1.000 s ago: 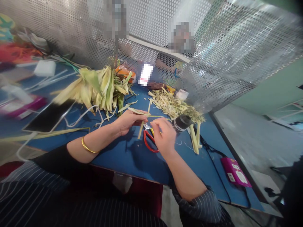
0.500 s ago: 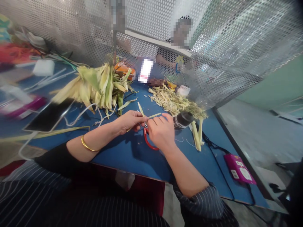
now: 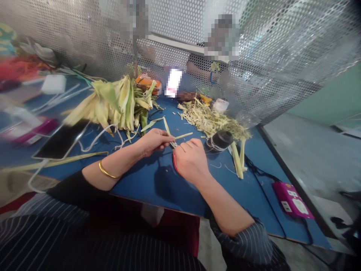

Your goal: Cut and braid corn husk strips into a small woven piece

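Note:
My left hand pinches narrow, pale green corn husk strips between thumb and fingertips; they cross at the fingers, one slanting up, the other reaching right. Close beside it, my right hand is closed, back of the hand upward. Its thumb and fingertips are hidden, so what they grip cannot be made out. Red-handled scissors show partly at the right hand's left edge, the rest covered by the hand. A cone of dark thread lies on its side just right of this hand.
A heap of corn husks lies left of centre, and shredded husk lies to the right. A phone with a white cable is at left. A purple power strip sits at right. A perforated screen stands behind, with people beyond.
My right hand has come in beside my left and its fingers have closed, covering more of the scissors. The husk strips have turned in my left hand. The view has shifted slightly.

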Demonstrator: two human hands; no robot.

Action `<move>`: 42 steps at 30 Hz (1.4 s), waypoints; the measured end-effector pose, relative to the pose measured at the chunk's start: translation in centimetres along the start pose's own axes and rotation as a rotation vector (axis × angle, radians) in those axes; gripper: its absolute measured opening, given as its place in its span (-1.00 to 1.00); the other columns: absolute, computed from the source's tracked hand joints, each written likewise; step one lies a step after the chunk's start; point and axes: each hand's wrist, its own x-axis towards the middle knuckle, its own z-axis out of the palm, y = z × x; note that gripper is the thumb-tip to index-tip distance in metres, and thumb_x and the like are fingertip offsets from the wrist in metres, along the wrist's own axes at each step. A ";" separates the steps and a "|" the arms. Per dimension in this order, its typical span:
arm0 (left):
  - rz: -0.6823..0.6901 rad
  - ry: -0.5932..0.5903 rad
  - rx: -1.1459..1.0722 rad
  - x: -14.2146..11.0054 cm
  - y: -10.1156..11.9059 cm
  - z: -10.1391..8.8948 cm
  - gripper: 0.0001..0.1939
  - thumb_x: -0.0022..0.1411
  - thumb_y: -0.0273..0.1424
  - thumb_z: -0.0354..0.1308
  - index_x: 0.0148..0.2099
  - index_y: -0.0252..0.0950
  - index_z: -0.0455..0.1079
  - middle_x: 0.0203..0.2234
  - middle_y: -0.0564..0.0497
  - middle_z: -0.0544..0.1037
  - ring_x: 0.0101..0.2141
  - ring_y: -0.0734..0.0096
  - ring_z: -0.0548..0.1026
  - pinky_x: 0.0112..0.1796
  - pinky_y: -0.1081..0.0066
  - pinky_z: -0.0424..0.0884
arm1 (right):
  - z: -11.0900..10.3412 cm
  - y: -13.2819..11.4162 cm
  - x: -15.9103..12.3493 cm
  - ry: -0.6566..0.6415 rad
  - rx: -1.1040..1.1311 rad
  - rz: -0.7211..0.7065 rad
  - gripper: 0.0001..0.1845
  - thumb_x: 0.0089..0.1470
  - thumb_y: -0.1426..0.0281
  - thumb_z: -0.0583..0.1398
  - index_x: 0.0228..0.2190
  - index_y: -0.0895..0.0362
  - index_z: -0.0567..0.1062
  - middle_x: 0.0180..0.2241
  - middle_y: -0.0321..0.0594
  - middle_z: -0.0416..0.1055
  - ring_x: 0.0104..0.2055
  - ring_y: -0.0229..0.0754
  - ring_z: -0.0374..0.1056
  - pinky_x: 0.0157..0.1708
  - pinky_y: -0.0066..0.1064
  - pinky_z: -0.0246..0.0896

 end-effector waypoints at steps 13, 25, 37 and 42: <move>0.089 -0.062 0.027 -0.6 1.3 -0.4 -0.75 0.09 -0.27 0.24 -0.25 -0.35 0.49 -0.60 0.08 0.40 -0.67 0.70 0.18 -0.65 0.59 -0.04 | -0.3 0.2 0.0 -0.006 0.634 0.470 -0.54 0.20 0.15 0.02 -0.60 0.13 0.40 -0.61 -0.30 0.29 -0.47 -0.25 0.20 -0.18 -0.30 0.04; 0.184 -0.118 0.204 -1.0 0.1 0.8 -0.71 0.05 -0.17 0.25 -0.50 -0.31 0.45 -0.75 0.15 0.16 -0.71 0.64 0.04 -0.64 0.48 -0.11 | 1.9 0.8 0.6 0.286 1.532 0.994 -0.76 -0.08 0.24 0.29 -0.57 0.15 0.48 -0.60 -0.36 0.32 -0.58 -0.34 0.22 -0.46 -0.41 0.16; 0.181 -0.025 0.020 -0.9 0.0 0.8 -0.73 0.07 -0.20 0.25 -0.41 -0.35 0.50 -0.65 0.07 0.39 -0.64 0.61 0.27 -0.58 0.51 0.17 | 2.8 2.2 0.2 0.290 1.641 1.123 -0.72 -0.08 0.19 0.28 -0.42 0.16 0.53 -0.51 -0.29 0.45 -0.52 -0.31 0.34 -0.44 -0.43 0.26; 0.234 0.053 -0.257 -0.3 0.4 0.6 -0.76 0.05 -0.41 0.28 -0.20 -0.40 0.49 -0.41 -0.05 0.58 -0.42 0.51 0.49 -0.28 0.42 0.41 | 3.0 1.6 0.2 0.313 1.633 1.228 -0.77 -0.14 0.24 0.30 -0.44 0.12 0.50 -0.50 -0.32 0.46 -0.48 -0.29 0.37 -0.42 -0.44 0.26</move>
